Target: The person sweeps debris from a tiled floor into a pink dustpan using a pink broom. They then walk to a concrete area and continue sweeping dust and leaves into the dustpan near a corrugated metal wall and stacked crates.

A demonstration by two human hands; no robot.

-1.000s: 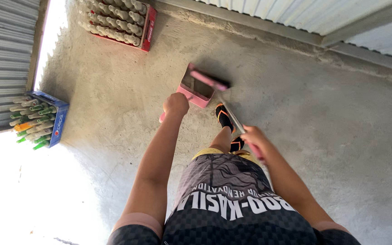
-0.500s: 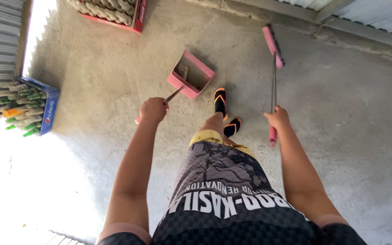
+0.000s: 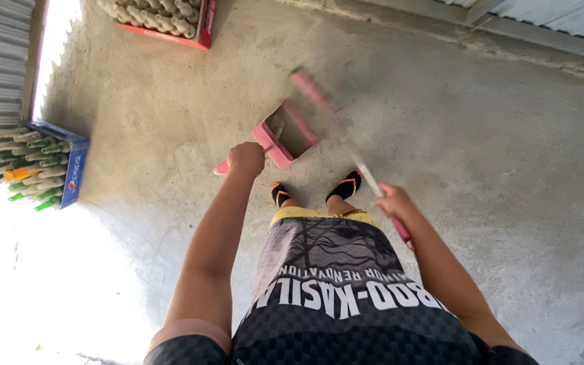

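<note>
Left hand clamped on the pink dustpan handle, pan at twelve o'clock of the feet. Right hand closed round the broom, head blurred beside it. Sweep too hard and dust could overshoot the pan.

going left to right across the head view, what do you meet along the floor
blue crate of bottles → left hand on the dustpan handle → pink dustpan → pink broom head → right hand on the broom stick
</note>
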